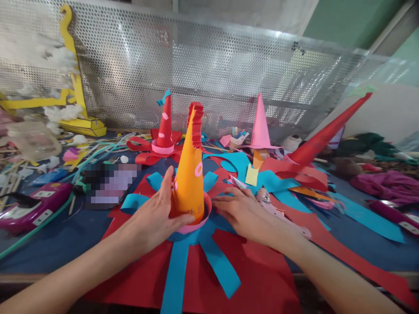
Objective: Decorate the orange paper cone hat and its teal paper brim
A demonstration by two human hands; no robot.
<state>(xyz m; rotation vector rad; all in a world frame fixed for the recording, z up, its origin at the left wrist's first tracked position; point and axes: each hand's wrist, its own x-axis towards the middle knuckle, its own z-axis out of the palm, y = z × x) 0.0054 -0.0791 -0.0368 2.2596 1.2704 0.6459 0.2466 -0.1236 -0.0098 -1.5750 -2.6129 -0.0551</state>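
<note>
An orange paper cone (pixel 189 179) with a ruffled red strip (pixel 197 126) at its tip and pink paper shapes stands upright in front of me. Around its foot runs a pink paper ring (pixel 194 227). Blue paper strips (pixel 179 272) spread out from under the ring, some curled into loops, over a red sheet (pixel 255 274). My left hand (pixel 157 213) holds the cone low on its left side, thumb across the front. Right of the ring, my right hand (pixel 238 211) reaches in with fingers stretched out over the blue strips; whether its fingertips touch the ring I cannot tell.
Behind stand a red cone (pixel 165 124), a pink cone (pixel 259 126) and a tilted long red cone (pixel 330 131). A phone (pixel 113 185) and a purple device with a cord (pixel 39 207) lie at left. A pink-handled tool (pixel 271 209) is beside my right hand. Paper scraps surround them.
</note>
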